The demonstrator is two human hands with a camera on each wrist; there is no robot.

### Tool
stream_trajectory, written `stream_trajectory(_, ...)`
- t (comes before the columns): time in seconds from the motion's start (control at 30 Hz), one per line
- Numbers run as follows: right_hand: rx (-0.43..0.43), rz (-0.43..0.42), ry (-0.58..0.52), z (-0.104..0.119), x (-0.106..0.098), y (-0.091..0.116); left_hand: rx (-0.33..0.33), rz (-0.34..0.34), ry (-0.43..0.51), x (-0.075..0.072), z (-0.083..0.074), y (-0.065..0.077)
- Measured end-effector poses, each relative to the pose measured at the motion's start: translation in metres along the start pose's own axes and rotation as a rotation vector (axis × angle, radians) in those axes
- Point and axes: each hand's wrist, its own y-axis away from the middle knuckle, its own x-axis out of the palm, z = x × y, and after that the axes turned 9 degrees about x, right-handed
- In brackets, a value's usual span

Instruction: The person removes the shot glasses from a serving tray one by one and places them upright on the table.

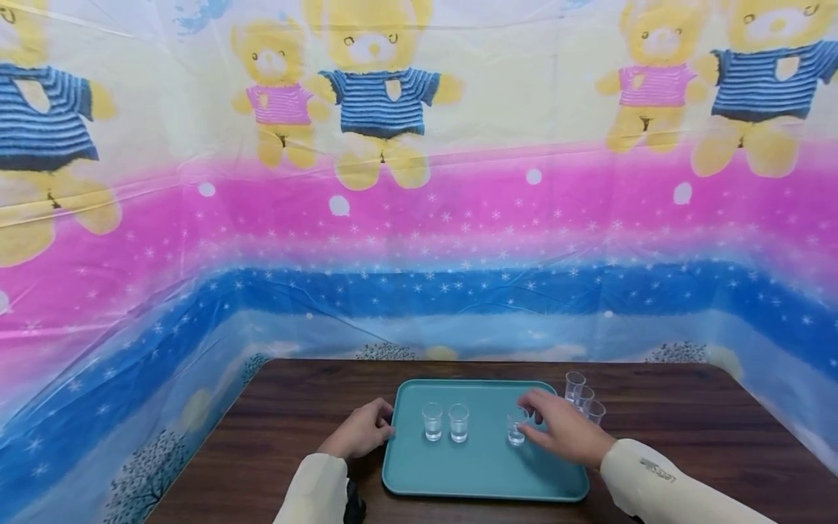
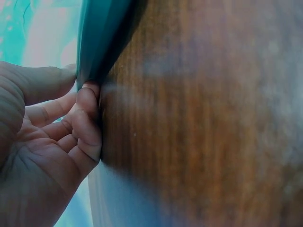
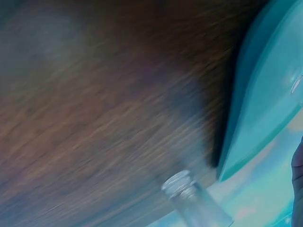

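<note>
A teal tray [image 1: 484, 473] lies on the table. My left hand [image 1: 363, 429] grips its left rim, the thumb [image 2: 47, 84] at the top edge and the fingers curled against the side. Two small clear shot glasses, one at the left [image 1: 433, 422] and one beside it [image 1: 459, 423], stand upright on the tray with clear liquid inside. Farther right on the tray, my right hand [image 1: 566, 429] pinches a third shot glass [image 1: 516, 432] between thumb and fingers. Only a sliver of that hand shows at the right edge of the right wrist view.
Behind my right hand, several more shot glasses [image 1: 575, 388] stand on the dark wooden table [image 1: 275, 415], just off the tray's right side. One such glass [image 3: 196, 203] appears low in the right wrist view. A bear-printed cloth [image 1: 419, 291] hangs around the table.
</note>
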Motion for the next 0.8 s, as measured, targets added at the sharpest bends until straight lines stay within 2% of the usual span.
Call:
stream_trajectory(0.27,0.041,-0.029,0.0,-0.015,-0.018,0.014,-0.017,0.021,0.012,0.0,-0.001,-0.002)
stream_trajectory(0.5,0.022,-0.057,-0.021,-0.03,-0.038,0.031,-0.017,0.017,0.004,0.0,-0.002,-0.001)
stream_trajectory(0.8,0.037,-0.111,-0.022,-0.05,-0.05,0.054,-0.017,0.014,0.006,-0.001,-0.002,-0.002)
